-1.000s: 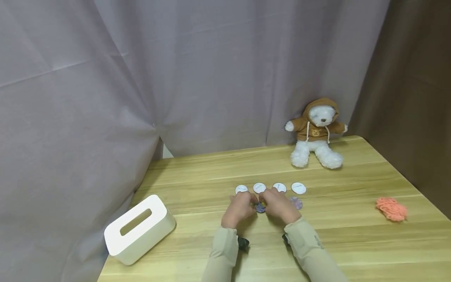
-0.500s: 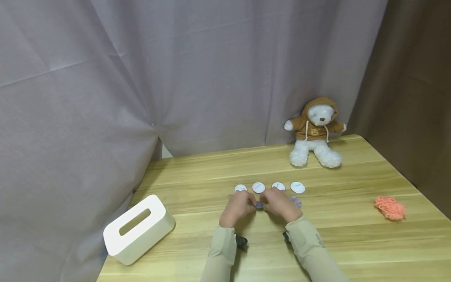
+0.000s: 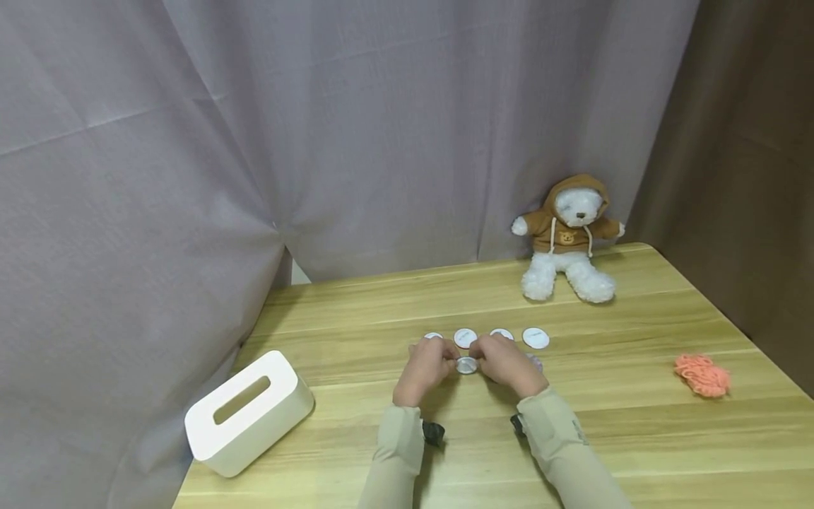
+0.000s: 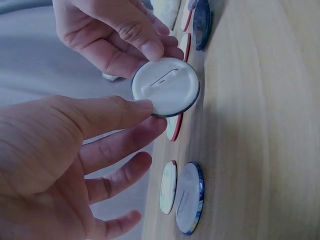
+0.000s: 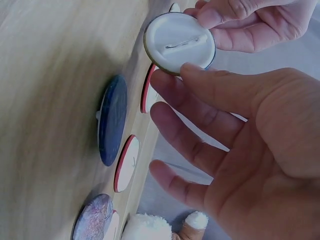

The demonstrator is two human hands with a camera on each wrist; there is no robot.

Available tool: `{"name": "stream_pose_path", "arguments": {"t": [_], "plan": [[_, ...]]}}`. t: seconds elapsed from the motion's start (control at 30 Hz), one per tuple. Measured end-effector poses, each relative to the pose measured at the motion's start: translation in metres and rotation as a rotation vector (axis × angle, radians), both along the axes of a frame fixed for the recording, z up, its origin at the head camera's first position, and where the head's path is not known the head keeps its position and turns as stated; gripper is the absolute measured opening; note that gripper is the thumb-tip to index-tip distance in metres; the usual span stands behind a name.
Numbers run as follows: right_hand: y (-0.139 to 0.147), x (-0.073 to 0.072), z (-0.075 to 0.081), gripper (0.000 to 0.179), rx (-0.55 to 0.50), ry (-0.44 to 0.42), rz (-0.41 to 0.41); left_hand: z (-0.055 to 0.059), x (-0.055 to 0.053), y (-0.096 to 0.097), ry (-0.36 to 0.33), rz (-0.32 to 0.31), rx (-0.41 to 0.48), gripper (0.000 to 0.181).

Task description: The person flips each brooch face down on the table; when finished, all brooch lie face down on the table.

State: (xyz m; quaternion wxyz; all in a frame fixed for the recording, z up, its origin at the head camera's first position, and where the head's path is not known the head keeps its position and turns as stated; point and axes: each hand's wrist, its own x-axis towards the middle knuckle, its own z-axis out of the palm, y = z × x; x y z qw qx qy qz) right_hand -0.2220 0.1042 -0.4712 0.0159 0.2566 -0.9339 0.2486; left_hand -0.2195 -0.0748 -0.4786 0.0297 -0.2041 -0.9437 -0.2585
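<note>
Both hands hold one round pin badge (image 3: pixel 466 365), its white back and safety pin showing in both wrist views. My left hand (image 3: pixel 427 367) pinches one edge between thumb and index finger, its other fingers spread. My right hand (image 3: pixel 509 364) pinches the opposite edge. In the right wrist view, a dark blue badge (image 5: pixel 114 120) and a purple patterned badge (image 5: pixel 94 220) lie on the table near the right hand. Near the left hand, another badge (image 4: pixel 190 197) lies with its pin side up. Behind the hands runs a row of several white discs (image 3: pixel 535 338), partly covered.
On the left of the wooden table (image 3: pixel 356 438) stands a white tissue box (image 3: pixel 254 410) with a slot on top. A teddy bear (image 3: pixel 569 240) in a brown hoodie sits at the back. Coral yarn (image 3: pixel 702 375) lies at right. Grey curtain (image 3: pixel 381 141) hangs behind.
The badge between the hands has been turned over: its dark patterned face showed a second ago, its white back now. Both hands have stayed in nearly the same place.
</note>
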Motion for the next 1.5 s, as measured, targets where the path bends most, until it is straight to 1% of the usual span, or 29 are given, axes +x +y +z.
{"name": "stream_pose_path", "arguments": {"t": [0.2,0.33,0.47,0.6,0.67,0.73,0.9,1.03,1.17,1.4,1.5], "plan": [[0.001,-0.002,-0.003,0.018,-0.015,0.016,0.019,-0.002,-0.003,0.002,-0.006,0.015,-0.006,0.008],[0.001,-0.004,-0.006,0.016,-0.02,0.01,0.019,-0.004,-0.005,0.003,-0.025,0.018,-0.008,0.009],[0.0,-0.003,-0.008,0.015,-0.011,0.01,-0.005,-0.006,-0.007,0.005,-0.029,0.019,-0.021,0.012],[-0.002,-0.002,-0.01,0.018,-0.017,0.005,-0.031,-0.009,-0.007,0.005,-0.024,0.012,-0.024,0.015],[-0.002,-0.002,-0.011,0.019,-0.023,-0.003,-0.034,-0.011,-0.007,0.006,-0.022,0.006,-0.026,0.016],[-0.002,-0.003,-0.012,0.021,-0.023,0.008,-0.03,-0.012,-0.008,0.006,-0.019,0.005,-0.039,0.016],[-0.003,-0.003,-0.013,0.025,0.001,0.014,-0.04,-0.013,-0.01,0.008,-0.024,0.011,-0.065,0.016],[-0.004,-0.005,-0.015,0.025,0.03,0.0,-0.057,-0.014,-0.01,0.007,-0.049,0.01,-0.052,0.015],[-0.005,-0.005,-0.018,0.024,0.04,-0.001,-0.053,-0.014,-0.01,0.007,-0.074,0.002,-0.042,0.014],[-0.003,-0.009,-0.02,0.022,0.061,0.014,-0.058,-0.014,-0.011,0.007,-0.077,-0.009,-0.03,0.012],[-0.002,-0.008,-0.022,0.023,0.069,0.012,-0.058,-0.014,-0.01,0.007,-0.082,-0.006,-0.028,0.012]]}}
